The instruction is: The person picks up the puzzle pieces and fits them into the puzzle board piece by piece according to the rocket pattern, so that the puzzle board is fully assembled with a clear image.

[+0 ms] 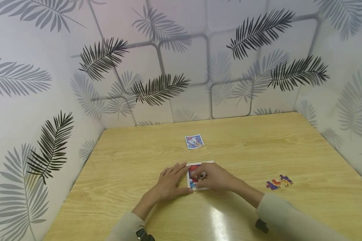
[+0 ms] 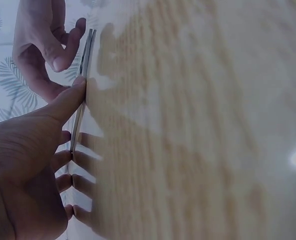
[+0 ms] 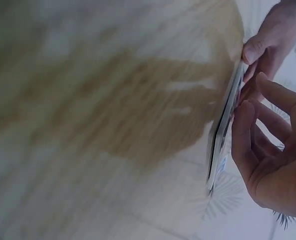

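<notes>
A small square jigsaw puzzle in a white-edged tray lies on the table, its colourful picture partly hidden under the right hand. My left hand rests at the tray's left side with fingers spread; its thumb touches the near edge, as the left wrist view shows along the thin tray. Over the puzzle is my right hand, fingers bent, with a gap between thumb and forefinger. In the right wrist view, a bent fingertip of the right hand is right at the puzzle's surface; no piece shows between the fingers.
Several loose jigsaw pieces lie to the right on the wooden table. Beyond the tray is a small square picture card. A leaf-patterned wall borders the table's back and sides.
</notes>
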Motion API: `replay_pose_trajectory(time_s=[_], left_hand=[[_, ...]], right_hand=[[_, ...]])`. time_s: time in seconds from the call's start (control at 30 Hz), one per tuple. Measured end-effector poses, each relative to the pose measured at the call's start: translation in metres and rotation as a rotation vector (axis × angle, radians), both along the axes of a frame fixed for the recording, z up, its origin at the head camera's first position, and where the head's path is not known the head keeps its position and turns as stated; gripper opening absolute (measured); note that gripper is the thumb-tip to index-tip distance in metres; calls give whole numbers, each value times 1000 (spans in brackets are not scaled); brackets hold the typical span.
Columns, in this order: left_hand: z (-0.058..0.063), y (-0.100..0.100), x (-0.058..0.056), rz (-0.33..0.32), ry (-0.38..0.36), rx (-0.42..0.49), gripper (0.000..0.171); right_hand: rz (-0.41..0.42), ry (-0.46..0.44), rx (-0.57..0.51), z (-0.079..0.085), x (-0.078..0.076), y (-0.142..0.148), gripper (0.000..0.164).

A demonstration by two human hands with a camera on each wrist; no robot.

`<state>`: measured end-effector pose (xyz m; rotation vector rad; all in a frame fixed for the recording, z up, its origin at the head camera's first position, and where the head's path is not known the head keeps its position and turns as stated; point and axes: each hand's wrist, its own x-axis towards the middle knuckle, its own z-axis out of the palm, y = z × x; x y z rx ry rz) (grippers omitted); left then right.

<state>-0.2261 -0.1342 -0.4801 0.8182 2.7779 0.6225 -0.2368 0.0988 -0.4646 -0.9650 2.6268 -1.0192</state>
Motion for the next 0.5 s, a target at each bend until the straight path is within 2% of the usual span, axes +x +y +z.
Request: replay_pose_trajectory(time_s=[0.13,0.3,0.5], left_hand=[[0,0,1,7,-2,-3,83],[-1,0,0,13,-2,-9,83],[0,1,0,19,-10,-16,83]], right_hand=[[-42,-99,-42,5,2,11,38],[-91,-204,-91,10,4,28,40],[-93,-244,-132,16,8,53,42]])
